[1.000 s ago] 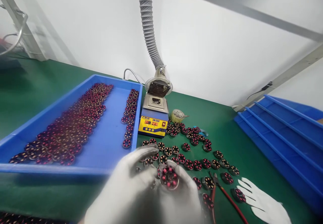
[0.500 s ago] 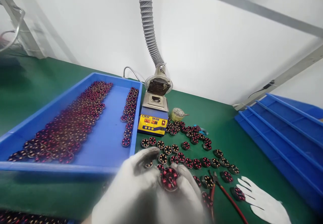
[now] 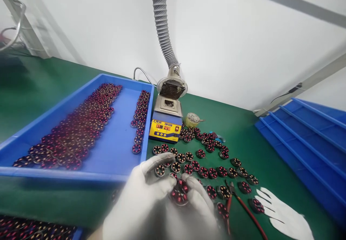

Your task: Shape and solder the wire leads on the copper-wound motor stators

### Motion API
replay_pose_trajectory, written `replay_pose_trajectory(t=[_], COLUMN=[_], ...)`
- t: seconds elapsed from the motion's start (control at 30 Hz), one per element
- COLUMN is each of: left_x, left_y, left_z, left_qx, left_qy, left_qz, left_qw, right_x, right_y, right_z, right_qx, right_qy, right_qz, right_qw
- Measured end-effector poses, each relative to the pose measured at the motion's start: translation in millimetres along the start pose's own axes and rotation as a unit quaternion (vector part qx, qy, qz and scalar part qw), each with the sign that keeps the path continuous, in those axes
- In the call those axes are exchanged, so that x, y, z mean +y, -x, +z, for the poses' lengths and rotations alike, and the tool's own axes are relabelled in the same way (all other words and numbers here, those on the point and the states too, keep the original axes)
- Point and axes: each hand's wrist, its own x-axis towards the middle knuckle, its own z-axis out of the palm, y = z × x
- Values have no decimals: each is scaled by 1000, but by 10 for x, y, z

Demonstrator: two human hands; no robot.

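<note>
Both hands wear white gloves and meet low in the middle of the view. Between their fingertips is a round motor stator (image 3: 179,193) with red windings. My left hand (image 3: 146,191) pinches its left side with the thumb, the index finger arching above. From the right, my right hand (image 3: 198,196) has its fingers closed on the rim. The hands' lower parts are blurred. Around them on the green table lie many like stators, some red and some copper-coloured, such as a copper one (image 3: 176,167) just beyond the fingers.
A blue tray (image 3: 116,178) with rows of stators sits left. Behind the hands stands a yellow-fronted solder pot (image 3: 164,130) under a grey exhaust hose (image 3: 162,23), beside a small tub (image 3: 192,120). Red-handled cutters (image 3: 248,211), a flat white glove (image 3: 286,214) and blue trays (image 3: 302,142) are right.
The stator has tilted slightly between my fingers and sits a little further left. Both hands still hold it. The view has shifted slightly, and the solder pot's display digits differ.
</note>
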Motion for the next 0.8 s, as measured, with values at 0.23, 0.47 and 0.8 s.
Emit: replay_pose_trajectory(t=[0.23, 0.47, 0.8], left_x=[-28, 59, -39], left_y=[-102, -96, -310], left_z=[18, -124, -921], left_qx=[1, 132, 47], left_qy=[2, -33, -588], left_qz=[-52, 67, 132], left_qw=[999, 989, 797], right_x=[60, 37, -659], right_y=[-47, -110, -1402], right_z=[199, 166, 285], right_qx=[23, 36, -173], right_qy=[92, 33, 124], right_qz=[24, 1, -9], right_qw=[995, 999, 977])
